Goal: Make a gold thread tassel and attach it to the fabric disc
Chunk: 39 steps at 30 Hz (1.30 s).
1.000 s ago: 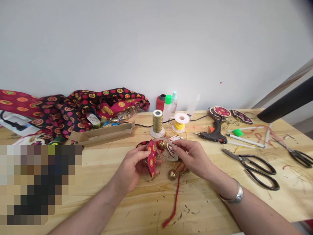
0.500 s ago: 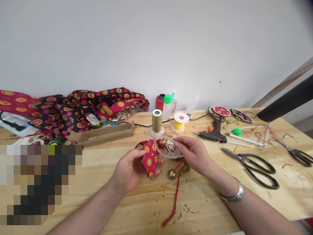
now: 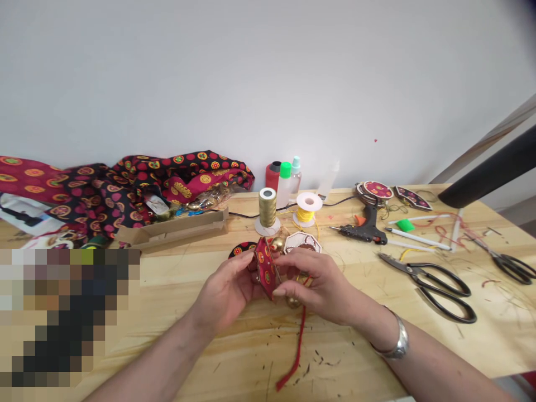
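My left hand (image 3: 228,290) and my right hand (image 3: 318,285) meet over the middle of the wooden table (image 3: 167,312). Both pinch a small red fabric-covered ornament piece (image 3: 267,266) with orange circles, held on edge between the fingers. A gold bell (image 3: 277,243) sits at its top and another gold bell (image 3: 293,302) shows under my right fingers. A red cord tassel (image 3: 296,349) trails from them toward me. A cut-out octagonal panel (image 3: 302,243) lies flat on the table just behind my right hand.
Patterned red and black fabric (image 3: 125,187) and a cardboard box (image 3: 176,229) lie at the back left. Gold thread spool (image 3: 267,209), yellow cord spool (image 3: 307,207), bottles (image 3: 287,176), glue gun (image 3: 364,226), black scissors (image 3: 435,282), second scissors (image 3: 513,267).
My right hand let the cut-out panel down onto the table and came onto the red fabric piece. The piece turned from face-on to edge-on between both hands.
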Each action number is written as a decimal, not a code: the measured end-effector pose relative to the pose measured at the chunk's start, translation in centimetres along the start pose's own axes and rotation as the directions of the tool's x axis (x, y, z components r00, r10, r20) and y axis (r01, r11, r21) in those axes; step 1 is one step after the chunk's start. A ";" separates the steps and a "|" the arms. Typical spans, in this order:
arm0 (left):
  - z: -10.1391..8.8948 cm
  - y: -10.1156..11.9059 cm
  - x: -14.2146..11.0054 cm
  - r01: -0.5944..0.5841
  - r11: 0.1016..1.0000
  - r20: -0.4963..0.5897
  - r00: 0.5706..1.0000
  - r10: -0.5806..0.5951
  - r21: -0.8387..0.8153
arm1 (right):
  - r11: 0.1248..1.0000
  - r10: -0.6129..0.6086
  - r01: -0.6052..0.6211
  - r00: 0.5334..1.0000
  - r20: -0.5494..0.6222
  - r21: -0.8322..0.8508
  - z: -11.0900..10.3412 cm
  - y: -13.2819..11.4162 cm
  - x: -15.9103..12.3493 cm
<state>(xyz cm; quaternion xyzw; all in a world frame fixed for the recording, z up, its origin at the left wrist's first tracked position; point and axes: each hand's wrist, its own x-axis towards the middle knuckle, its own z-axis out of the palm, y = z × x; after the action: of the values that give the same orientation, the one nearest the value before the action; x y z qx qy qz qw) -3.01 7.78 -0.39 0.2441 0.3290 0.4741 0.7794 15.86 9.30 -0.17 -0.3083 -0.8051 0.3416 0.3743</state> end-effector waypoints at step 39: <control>-0.8 0.2 0.7 -0.131 0.687 -0.249 0.870 0.425 0.715 | 0.892 0.282 -0.330 0.940 -0.190 -0.310 -4.1 0.8 1.0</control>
<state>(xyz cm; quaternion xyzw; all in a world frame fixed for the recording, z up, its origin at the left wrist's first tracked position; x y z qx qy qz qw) -3.52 8.53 -0.93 0.4575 0.5869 0.4751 0.4696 18.88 11.78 1.61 -0.5141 -0.7644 0.2309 0.3131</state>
